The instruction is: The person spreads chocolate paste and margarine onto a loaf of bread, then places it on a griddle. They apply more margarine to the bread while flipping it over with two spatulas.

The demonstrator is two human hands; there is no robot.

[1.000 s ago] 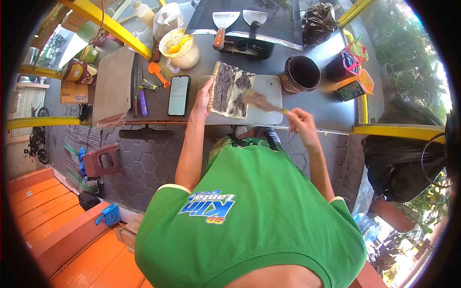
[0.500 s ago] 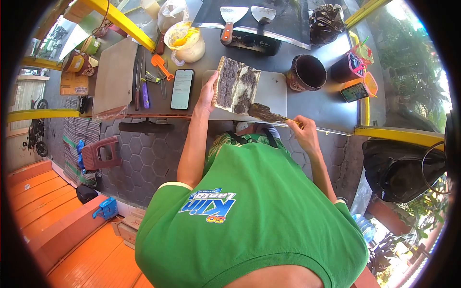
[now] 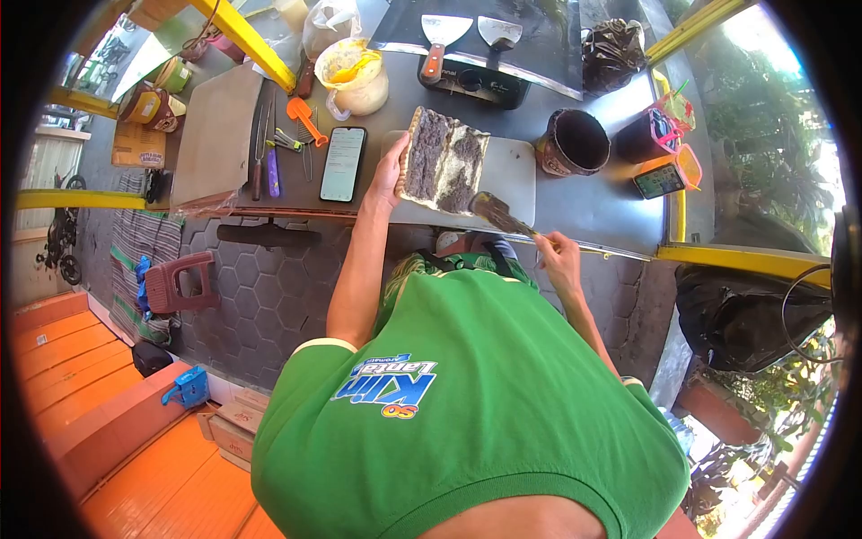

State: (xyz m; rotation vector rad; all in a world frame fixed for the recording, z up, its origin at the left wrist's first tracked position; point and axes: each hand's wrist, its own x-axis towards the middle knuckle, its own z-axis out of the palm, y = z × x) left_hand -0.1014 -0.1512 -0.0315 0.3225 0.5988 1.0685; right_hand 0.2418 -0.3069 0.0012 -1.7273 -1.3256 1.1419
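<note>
My left hand (image 3: 389, 173) grips an opened slab of bread (image 3: 444, 163) by its left edge, tilted up over a pale cutting board (image 3: 512, 180). Dark brown spread covers much of the bread's inner face in two bands, with pale patches between. In my right hand (image 3: 560, 255) is the thin handle of a spreading spatula (image 3: 503, 214). Its broad blade is smeared brown and lies at the bread's lower right corner; whether it touches cannot be made out. A dark-smeared tub (image 3: 573, 142) stands to the right of the board.
Left of the board lie a phone (image 3: 342, 164), an orange scoop (image 3: 307, 121) and several slim tools. A tub of yellow spread (image 3: 353, 79) stands behind them. Two scrapers (image 3: 435, 54) rest on the griddle (image 3: 539, 45). Cups and another phone (image 3: 659, 181) are at the right.
My right hand has dropped slightly toward me, and the spatula slants more steeply at the bread's corner. My left hand keeps its hold on the bread. The whole view has shifted a little.
</note>
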